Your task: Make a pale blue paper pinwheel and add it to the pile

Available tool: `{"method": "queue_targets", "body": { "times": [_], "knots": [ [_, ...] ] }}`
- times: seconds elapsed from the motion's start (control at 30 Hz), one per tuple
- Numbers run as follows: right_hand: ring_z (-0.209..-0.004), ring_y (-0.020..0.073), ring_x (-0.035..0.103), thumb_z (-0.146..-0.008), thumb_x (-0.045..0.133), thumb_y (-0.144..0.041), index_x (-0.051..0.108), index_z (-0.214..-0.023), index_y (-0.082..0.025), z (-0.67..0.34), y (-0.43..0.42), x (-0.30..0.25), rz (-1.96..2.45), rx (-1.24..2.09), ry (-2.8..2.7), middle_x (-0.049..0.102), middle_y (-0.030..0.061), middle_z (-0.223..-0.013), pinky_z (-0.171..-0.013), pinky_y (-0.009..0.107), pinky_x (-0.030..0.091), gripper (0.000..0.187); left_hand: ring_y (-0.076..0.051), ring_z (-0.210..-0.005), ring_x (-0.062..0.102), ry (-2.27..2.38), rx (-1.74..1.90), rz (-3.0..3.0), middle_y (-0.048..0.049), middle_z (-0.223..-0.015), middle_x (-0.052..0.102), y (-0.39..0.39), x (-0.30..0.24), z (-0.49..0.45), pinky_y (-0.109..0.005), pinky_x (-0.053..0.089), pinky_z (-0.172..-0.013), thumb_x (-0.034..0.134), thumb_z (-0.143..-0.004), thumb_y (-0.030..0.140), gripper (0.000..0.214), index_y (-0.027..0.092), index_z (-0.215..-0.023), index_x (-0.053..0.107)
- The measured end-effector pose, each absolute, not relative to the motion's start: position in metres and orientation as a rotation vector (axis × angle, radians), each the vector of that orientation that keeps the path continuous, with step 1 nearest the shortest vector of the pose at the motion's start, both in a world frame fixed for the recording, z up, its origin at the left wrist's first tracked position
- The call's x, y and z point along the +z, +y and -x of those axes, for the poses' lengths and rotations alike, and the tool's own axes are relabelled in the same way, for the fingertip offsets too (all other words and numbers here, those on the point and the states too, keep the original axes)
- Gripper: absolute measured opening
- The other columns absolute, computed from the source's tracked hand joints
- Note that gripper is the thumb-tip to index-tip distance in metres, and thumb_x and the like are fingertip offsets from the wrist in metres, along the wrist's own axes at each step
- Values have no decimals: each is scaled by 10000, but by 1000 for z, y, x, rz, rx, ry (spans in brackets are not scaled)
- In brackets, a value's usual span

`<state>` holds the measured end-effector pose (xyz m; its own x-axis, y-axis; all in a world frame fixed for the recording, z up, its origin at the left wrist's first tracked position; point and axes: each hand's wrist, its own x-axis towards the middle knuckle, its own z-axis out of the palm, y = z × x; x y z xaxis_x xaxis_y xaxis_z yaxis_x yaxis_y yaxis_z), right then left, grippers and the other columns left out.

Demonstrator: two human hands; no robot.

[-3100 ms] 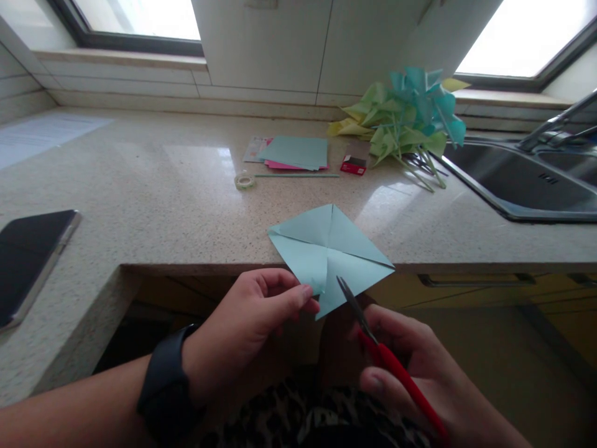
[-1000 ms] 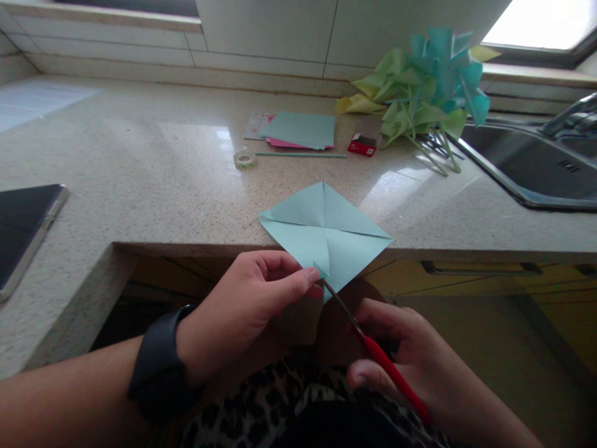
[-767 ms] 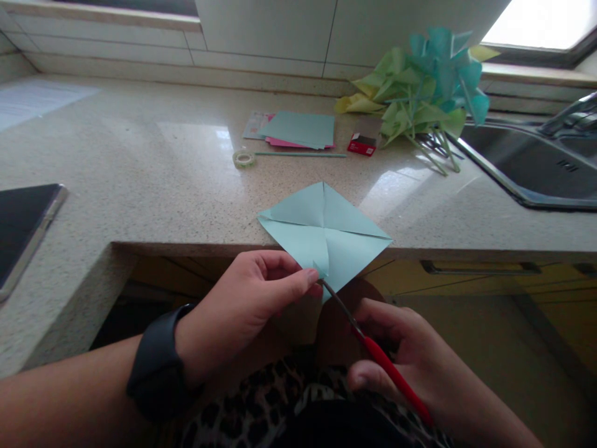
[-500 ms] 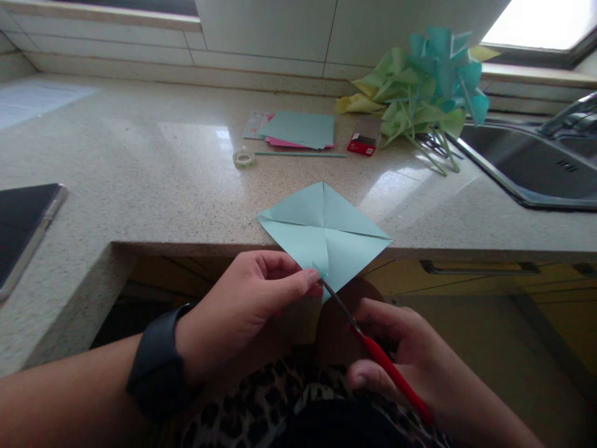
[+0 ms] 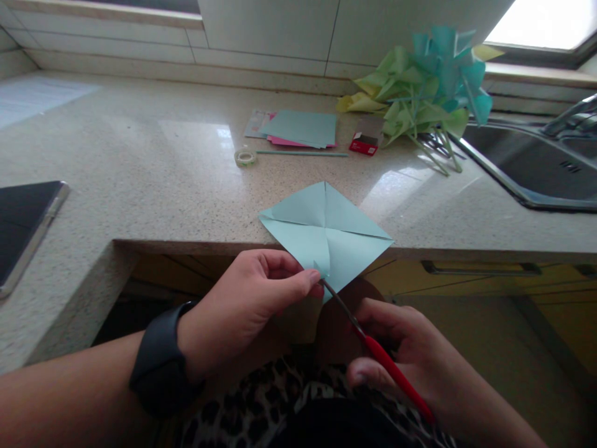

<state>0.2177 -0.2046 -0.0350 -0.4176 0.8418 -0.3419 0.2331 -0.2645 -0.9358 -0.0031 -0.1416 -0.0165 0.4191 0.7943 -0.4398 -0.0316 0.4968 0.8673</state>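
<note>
A pale blue-green sheet of paper lies cornerwise over the counter's front edge, with creases or slits running from its corners toward the middle. My left hand pinches its near corner between thumb and fingers. In my right hand are red-handled scissors, gripped by the handle. Their metal blades slant up to the left and meet the paper's near corner beside my left thumb. The blade tips are partly hidden there. A small piece of the paper is folded up by the thumb.
Behind the paper are a tape roll, a thin green stick, stacked colored paper and a small red box. Paper pinwheels lie beside the sink. A dark tablet-like device rests at the left.
The view has shifted very slightly. Both hands, the paper and the scissors keep nearly the same positions relative to one another.
</note>
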Motion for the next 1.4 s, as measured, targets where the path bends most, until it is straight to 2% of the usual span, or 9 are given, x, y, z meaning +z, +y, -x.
{"method": "queue_targets", "body": {
  "times": [0.3,0.9,1.03,1.2,1.3,1.4],
  "knots": [
    [-684,158,525,-788,787,-509,651,-896,-174,-216,-203,-35,1378,1673,-1572,629,22,-778,-594,248,429,377,-135,-717,605,1013,629,-932,-39,-787,725,-141,-17,3,-241,447,-676,778,-815,347,216,139,-767,743],
    [-698,158,527,-766,798,-543,662,-906,-177,-217,-203,-38,1343,1707,-1524,665,29,-805,-597,248,419,415,-76,-631,546,1024,636,-952,0,-748,727,-141,-17,4,-197,388,-585,768,-845,323,189,159,-751,758],
    [-655,133,496,-766,802,-537,660,-893,-184,-216,-203,-39,1359,1667,-1552,644,5,-767,-566,225,406,400,-67,-612,534,1020,645,-945,1,-731,727,-141,-18,3,-186,395,-589,765,-853,316,191,155,-751,764],
    [-564,93,380,-794,786,-515,592,-817,-187,-211,-206,-43,1309,1517,-1632,524,-48,-654,-496,204,334,382,-57,-616,531,983,684,-793,-6,-742,725,-146,-18,0,-161,395,-579,788,-837,325,202,143,-756,750],
    [-574,99,399,-791,776,-548,571,-815,-189,-206,-209,-47,1282,1470,-1644,530,-44,-668,-499,205,344,414,-50,-587,501,949,711,-717,-5,-754,719,-150,-17,0,-157,383,-552,799,-824,363,229,147,-777,737],
    [-581,95,411,-783,808,-486,570,-821,-201,-203,-210,-52,1265,1414,-1628,540,-56,-677,-510,194,356,373,-44,-565,477,924,736,-706,3,-749,706,-152,-17,0,-156,383,-542,791,-831,378,233,157,-775,744]
  ]
}}
